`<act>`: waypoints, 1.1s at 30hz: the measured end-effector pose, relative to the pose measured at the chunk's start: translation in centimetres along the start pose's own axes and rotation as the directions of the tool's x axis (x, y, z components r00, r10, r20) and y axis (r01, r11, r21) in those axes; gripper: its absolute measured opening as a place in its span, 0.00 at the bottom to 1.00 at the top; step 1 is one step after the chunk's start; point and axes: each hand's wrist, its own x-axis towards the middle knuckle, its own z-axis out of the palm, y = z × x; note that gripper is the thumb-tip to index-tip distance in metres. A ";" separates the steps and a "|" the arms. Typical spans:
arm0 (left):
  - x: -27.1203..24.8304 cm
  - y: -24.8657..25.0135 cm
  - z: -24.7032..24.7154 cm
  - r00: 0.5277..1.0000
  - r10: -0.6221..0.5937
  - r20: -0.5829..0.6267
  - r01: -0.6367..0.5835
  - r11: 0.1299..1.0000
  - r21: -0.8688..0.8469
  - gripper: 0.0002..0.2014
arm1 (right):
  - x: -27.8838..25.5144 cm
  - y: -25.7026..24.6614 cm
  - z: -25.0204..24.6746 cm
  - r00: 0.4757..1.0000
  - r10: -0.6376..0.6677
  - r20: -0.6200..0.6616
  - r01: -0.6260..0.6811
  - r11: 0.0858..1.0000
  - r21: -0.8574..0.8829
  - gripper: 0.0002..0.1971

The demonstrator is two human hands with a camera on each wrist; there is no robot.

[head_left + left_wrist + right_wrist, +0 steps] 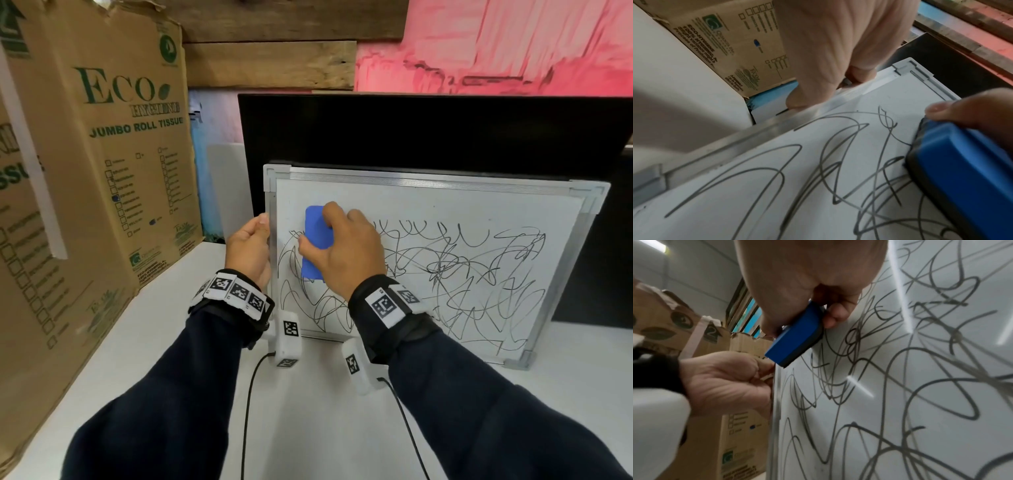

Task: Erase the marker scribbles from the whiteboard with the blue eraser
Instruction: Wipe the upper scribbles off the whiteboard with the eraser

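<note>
A small whiteboard with a ribbed aluminium frame and grey plastic corner caps stands tilted back on a white table, leaning against a flat black panel. Its glossy surface carries a dense tangle of thin black marker scribbles, loops and arcs reaching from the left edge almost to the right, while a strip along the top is plain white. The right hand grips the blue eraser, thumb on one long side and fingers curled over the other, and holds it flat against the upper left part of the board. The eraser is a rounded rectangular block of smooth blue plastic with a dark felt pad underneath, and that pad lies on the scribbled surface. The left hand clasps the board's left metal edge, thumb at the front of the frame and fingers curled behind it. A tall brown corrugated cardboard box with green print reading "Eco" and "Jumbo Roll Tissue" stands to the left on the table.
</note>
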 end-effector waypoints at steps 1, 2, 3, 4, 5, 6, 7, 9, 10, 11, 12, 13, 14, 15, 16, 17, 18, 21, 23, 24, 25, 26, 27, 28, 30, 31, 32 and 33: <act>-0.1 -0.1 0.2 1.000 0.002 -0.015 -0.003 1.000 -0.018 0.13 | 0.0 0.1 -0.2 1.000 0.005 0.000 -0.005 1.000 -0.012 0.19; -0.3 -0.1 0.4 1.000 0.004 -0.023 -0.004 1.000 -0.030 0.13 | -0.2 0.2 -0.3 0.999 0.010 0.032 -0.009 1.000 -0.028 0.20; -0.3 -0.1 0.5 1.000 0.005 -0.029 -0.007 0.999 -0.044 0.13 | -0.5 0.3 -0.3 0.997 0.014 0.078 -0.010 0.999 -0.047 0.19; -0.3 -0.2 0.7 0.999 0.006 -0.035 -0.008 0.998 -0.057 0.13 | -0.9 0.2 -0.3 0.992 0.021 0.121 -0.014 0.998 -0.062 0.19; -0.3 -0.2 0.8 0.999 0.005 -0.039 -0.008 0.997 -0.071 0.13 | -1.2 0.3 -0.3 0.990 0.026 0.140 -0.017 0.998 -0.065 0.19; -0.4 -0.1 0.9 0.999 0.001 -0.041 -0.004 0.997 -0.081 0.12 | -1.3 0.3 -0.4 0.991 0.029 0.132 -0.022 0.998 -0.055 0.19; -0.5 -0.1 1.0 0.999 -0.004 -0.041 0.000 0.996 -0.093 0.12 | -1.3 0.4 -0.6 0.995 0.030 0.100 -0.026 0.999 -0.038 0.18; -0.7 0.0 0.9 0.999 -0.017 -0.031 0.013 0.994 -0.110 0.13 | -1.1 0.9 -0.9 0.999 0.041 0.018 -0.041 0.999 -0.007 0.19; -0.7 0.0 0.8 0.999 -0.025 -0.020 0.023 0.993 -0.115 0.13 | -1.2 1.2 -1.0 0.999 0.049 0.001 -0.049 0.999 0.000 0.18; -0.7 0.0 0.7 0.999 -0.031 -0.016 0.029 0.992 -0.121 0.13 | -1.4 1.4 -1.0 0.998 0.053 0.014 -0.053 0.999 -0.004 0.18; -0.6 0.0 0.7 0.999 -0.040 -0.021 0.037 0.992 -0.121 0.13 | -1.8 1.5 -1.0 0.997 0.057 0.053 -0.056 0.998 -0.019 0.18; -0.6 0.1 0.7 0.998 -0.047 -0.032 0.043 0.992 -0.120 0.13 | -2.1 1.6 -1.0 0.994 0.060 0.095 -0.057 0.998 -0.036 0.18; -0.6 0.1 0.8 0.998 -0.052 -0.041 0.047 0.992 -0.116 0.12 | -2.3 1.7 -1.2 0.992 0.060 0.110 -0.056 0.998 -0.042 0.18; -0.5 0.0 0.8 0.997 -0.055 -0.048 0.050 0.992 -0.113 0.12 | -2.2 1.8 -1.4 0.994 0.057 0.088 -0.054 0.998 -0.037 0.18; -0.5 0.1 0.9 0.997 -0.057 -0.051 0.051 0.993 -0.102 0.12 | -2.0 2.0 -1.6 0.998 0.055 0.039 -0.054 0.998 -0.022 0.18; -0.6 0.1 0.9 0.997 -0.056 -0.054 0.051 0.994 -0.093 0.12 | -1.8 2.2 -1.8 0.998 0.059 -0.013 -0.059 0.998 -0.004 0.18; -0.6 0.0 0.8 0.997 -0.058 -0.053 0.053 0.994 -0.092 0.12 | -1.7 2.4 -2.0 0.997 0.063 -0.046 -0.063 0.998 0.010 0.18; -0.6 0.1 0.8 0.996 -0.067 -0.065 0.060 0.993 -0.098 0.14 | -2.0 2.9 -2.2 0.999 0.044 0.027 -0.044 0.999 -0.005 0.19; -0.9 0.3 1.1 0.995 -0.062 -0.081 0.055 0.995 -0.086 0.13 | -2.2 3.0 -2.4 0.998 0.045 0.038 -0.044 0.999 -0.016 0.20; -0.9 0.3 1.2 0.995 -0.052 -0.086 0.045 0.995 -0.090 0.14 | -2.1 3.1 -2.6 0.999 0.047 0.006 -0.047 0.999 -0.012 0.20; -1.1 0.3 1.3 0.995 -0.041 -0.095 0.033 0.995 -0.090 0.16 | -2.1 3.3 -2.8 0.998 0.057 -0.035 -0.057 0.998 -0.003 0.19; -1.3 0.4 1.5 0.994 -0.034 -0.104 0.027 0.997 -0.072 0.18 | -2.1 3.4 -3.0 0.996 0.071 -0.062 -0.071 0.997 0.004 0.19; -1.4 0.5 1.6 0.993 -0.030 -0.117 0.024 0.998 -0.049 0.18 | -2.2 3.6 -3.1 0.995 0.079 -0.066 -0.079 0.997 0.001 0.19; -1.4 0.5 1.5 0.992 -0.026 -0.121 0.022 0.999 -0.038 0.18 | -2.4 3.8 -3.1 0.996 0.079 -0.042 -0.080 0.997 -0.018 0.19; -1.5 0.4 1.6 0.992 -0.036 -0.120 0.028 0.997 -0.072 0.17 | -2.9 4.0 -3.1 0.997 0.076 0.029 -0.075 0.996 -0.055 0.20; -1.5 0.5 1.7 0.991 -0.039 -0.125 0.030 0.997 -0.070 0.17 | -2.9 4.1 -3.3 0.997 0.075 0.036 -0.074 0.996 -0.050 0.20; -1.6 0.5 1.7 0.991 -0.037 -0.130 0.029 0.998 -0.062 0.16 | -2.8 4.2 -3.5 0.997 0.075 0.011 -0.075 0.997 -0.035 0.20; -1.7 0.6 1.8 0.991 -0.043 -0.129 0.034 0.997 -0.071 0.16 | -2.7 4.4 -3.8 0.996 0.080 -0.035 -0.080 0.997 -0.019 0.19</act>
